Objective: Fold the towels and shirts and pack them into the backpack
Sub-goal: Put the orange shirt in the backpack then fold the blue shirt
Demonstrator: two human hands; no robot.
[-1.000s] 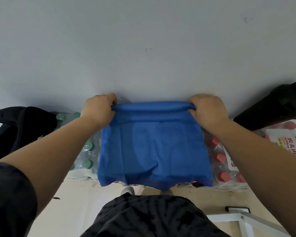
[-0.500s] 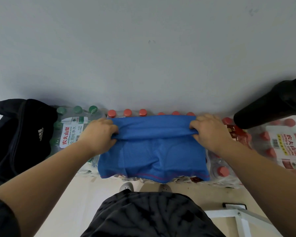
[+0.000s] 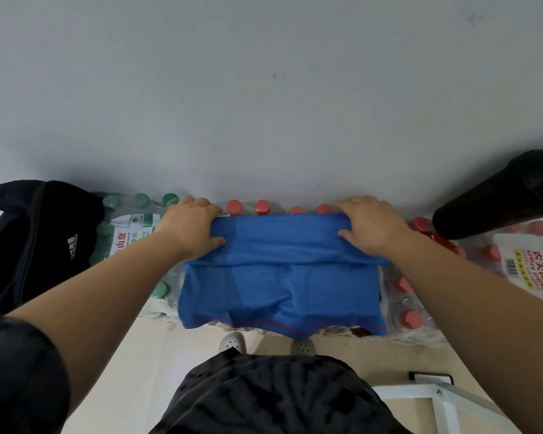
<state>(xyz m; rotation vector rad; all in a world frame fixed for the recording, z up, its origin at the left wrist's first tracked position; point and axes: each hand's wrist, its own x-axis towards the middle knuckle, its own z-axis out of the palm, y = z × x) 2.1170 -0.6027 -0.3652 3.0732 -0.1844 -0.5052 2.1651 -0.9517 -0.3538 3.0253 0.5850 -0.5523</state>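
A folded blue mesh shirt (image 3: 279, 292) lies across packs of bottled water, its near hem hanging over the front edge. My left hand (image 3: 190, 228) grips the shirt's far left corner, thumb on top of the cloth. My right hand (image 3: 369, 225) grips the far right corner the same way. A fold line runs across the shirt between my hands. A black backpack (image 3: 35, 242) with a white logo sits at the left on the packs.
Shrink-wrapped bottle packs, green-capped (image 3: 132, 223) at left and red-capped (image 3: 411, 296) at right, stand against a grey wall (image 3: 264, 104). A black object (image 3: 502, 198) juts in at right. A white metal frame (image 3: 445, 399) stands on the beige floor at lower right.
Both hands have lowered the blue shirt from mid-air onto the bottle packs, and the upper part is now folded down over the rest.
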